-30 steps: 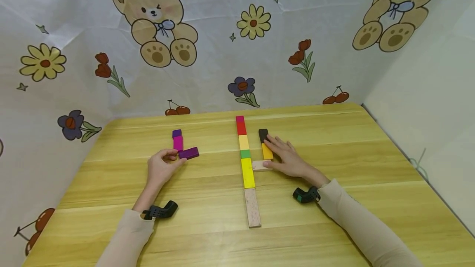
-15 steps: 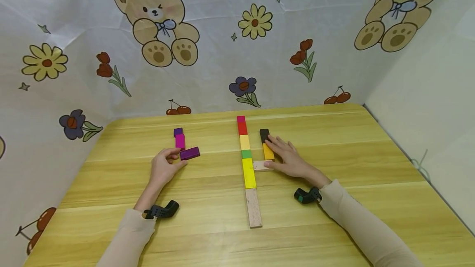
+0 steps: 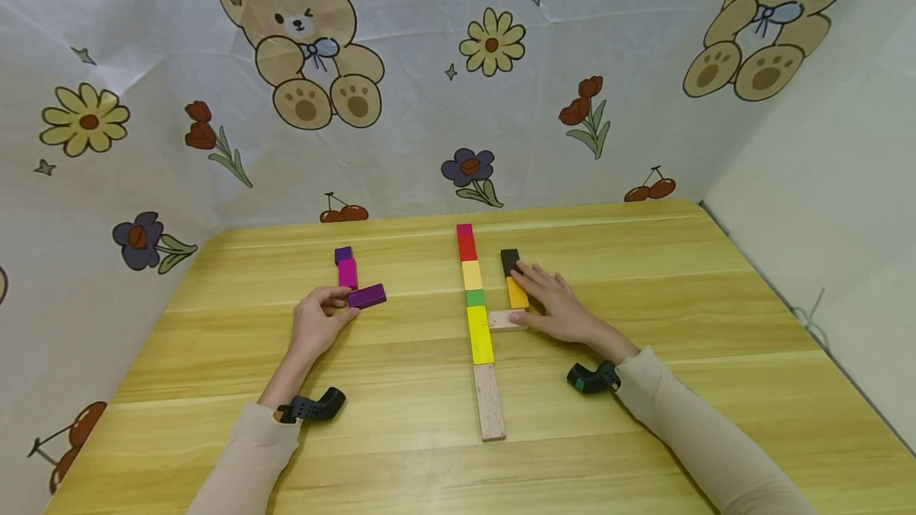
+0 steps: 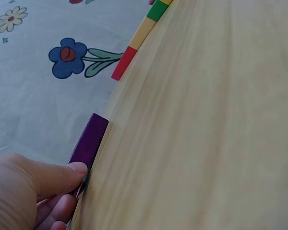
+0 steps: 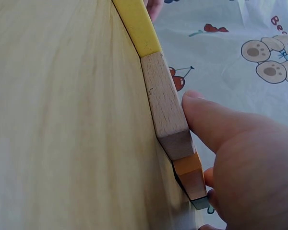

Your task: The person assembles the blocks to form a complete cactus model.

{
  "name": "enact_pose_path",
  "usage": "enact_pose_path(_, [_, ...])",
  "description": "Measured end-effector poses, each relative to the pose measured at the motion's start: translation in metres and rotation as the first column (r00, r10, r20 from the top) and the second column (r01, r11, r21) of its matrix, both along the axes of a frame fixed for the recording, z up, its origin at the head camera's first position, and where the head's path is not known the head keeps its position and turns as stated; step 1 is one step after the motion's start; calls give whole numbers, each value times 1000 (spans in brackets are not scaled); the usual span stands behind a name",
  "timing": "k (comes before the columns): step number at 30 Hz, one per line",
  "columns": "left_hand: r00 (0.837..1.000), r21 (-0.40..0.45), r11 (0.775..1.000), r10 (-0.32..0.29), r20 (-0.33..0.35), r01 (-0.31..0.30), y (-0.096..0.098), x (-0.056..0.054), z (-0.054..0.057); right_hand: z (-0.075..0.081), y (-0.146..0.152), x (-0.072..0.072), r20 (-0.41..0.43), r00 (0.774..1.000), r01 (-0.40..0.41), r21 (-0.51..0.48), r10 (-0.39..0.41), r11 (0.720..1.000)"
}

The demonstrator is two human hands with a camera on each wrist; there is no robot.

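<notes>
My left hand [image 3: 315,324] pinches the near end of a purple block [image 3: 367,296] between thumb and index finger. In the left wrist view the thumb lies against the purple block's side. A magenta block [image 3: 347,273] and a small dark-violet block [image 3: 343,254] stand in line behind it. My right hand [image 3: 561,310] rests with fingers extended beside an orange block [image 3: 516,293] and a black block [image 3: 510,261]. Its thumb touches a short plain wood block [image 3: 505,320], which shows close beside the thumb in the right wrist view.
Down the middle of the wooden table [image 3: 401,420] runs a row: a pink-red block [image 3: 467,247], a cream block [image 3: 471,275], a green block [image 3: 475,298], a yellow block [image 3: 480,334] and a plain wood block [image 3: 490,402]. A printed cloth [image 3: 408,102] hangs behind the table.
My left hand has shifted slightly right along the purple block's end. The right hand and the middle row stay where they were.
</notes>
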State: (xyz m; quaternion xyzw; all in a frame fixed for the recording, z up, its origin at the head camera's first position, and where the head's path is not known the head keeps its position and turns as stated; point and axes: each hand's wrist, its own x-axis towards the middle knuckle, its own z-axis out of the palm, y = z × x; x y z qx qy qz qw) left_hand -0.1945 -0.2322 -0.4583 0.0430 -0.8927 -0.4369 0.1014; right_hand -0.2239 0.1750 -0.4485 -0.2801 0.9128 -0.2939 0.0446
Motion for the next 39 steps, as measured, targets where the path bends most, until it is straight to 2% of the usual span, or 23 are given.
enact_pose_path(5, [1000,22,1000,-18,-23,18,1,0,4,0,0,0,3,1000,2,-2,-2,1000])
enact_pose_path(11, [999,84,996,-42,4,42,8,-2,12,1,0,1,13,1000,7,5,-7,1000])
enact_pose_path(22, [997,159,984,-80,1,78,39,-20,23,2,0,0,6,1000,6,9,-7,1000])
enact_pose_path(29, [995,201,975,-98,24,91,64,-33,24,1,-1,-1,4,1000,7,13,-7,1000])
enact_pose_path(39, [992,230,967,-122,20,114,90,-38,17,0,-1,0,14,1000,7,13,-8,1000])
